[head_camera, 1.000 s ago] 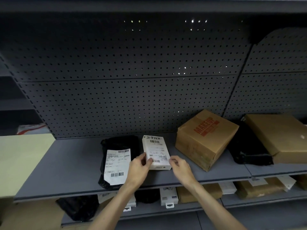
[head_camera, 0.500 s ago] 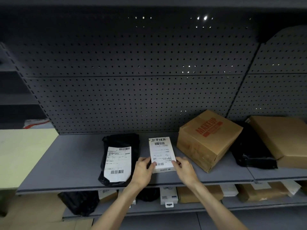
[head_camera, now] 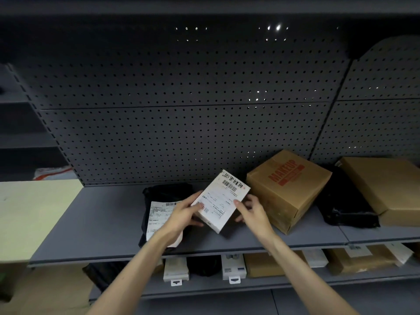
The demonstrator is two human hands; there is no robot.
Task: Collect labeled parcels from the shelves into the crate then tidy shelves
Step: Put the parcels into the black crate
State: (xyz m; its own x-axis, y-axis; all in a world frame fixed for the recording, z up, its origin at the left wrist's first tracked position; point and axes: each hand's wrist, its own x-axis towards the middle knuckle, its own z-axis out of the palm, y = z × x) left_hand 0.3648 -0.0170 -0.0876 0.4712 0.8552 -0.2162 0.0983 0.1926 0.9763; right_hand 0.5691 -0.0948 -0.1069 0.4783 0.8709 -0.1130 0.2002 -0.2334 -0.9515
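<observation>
1. Board (head_camera: 34, 214): pale yellow, flat, at far left, level with the shelf (head_camera: 102, 223).
2. Black bag (head_camera: 168, 196): lies on the grey shelf left of centre, long axis front to back; a white label (head_camera: 159, 214) with barcodes covers its near half. The left forearm crosses its near end.
3. Left hand (head_camera: 184, 212): grip closed on the white box's lower left edge, thumb on the label face, fingers beneath.
4. White box (head_camera: 221, 200): flat, rectangular, held by both hands above the shelf between the black bag and the brown box. Long axis runs from near-left to far-right; far end points toward the brown box and sits higher, face tilted toward the camera. The face carries a shipping label with a barcode and bold characters at the far end and fine print and a smaller barcode nearer.
5. Right hand (head_camera: 252, 212): grip on the box's right edge, thumb on the face, fingers curled behind.
6. Brown box (head_camera: 288, 189): on the shelf, turned at an angle, red "MAKEUP" print on top.
7. Dark bag (head_camera: 347, 210): on the shelf, between the brown box and a tan carton (head_camera: 381, 185).
8. Lower shelf (head_camera: 227, 289): white packets, brown parcels, black bags in a row.
</observation>
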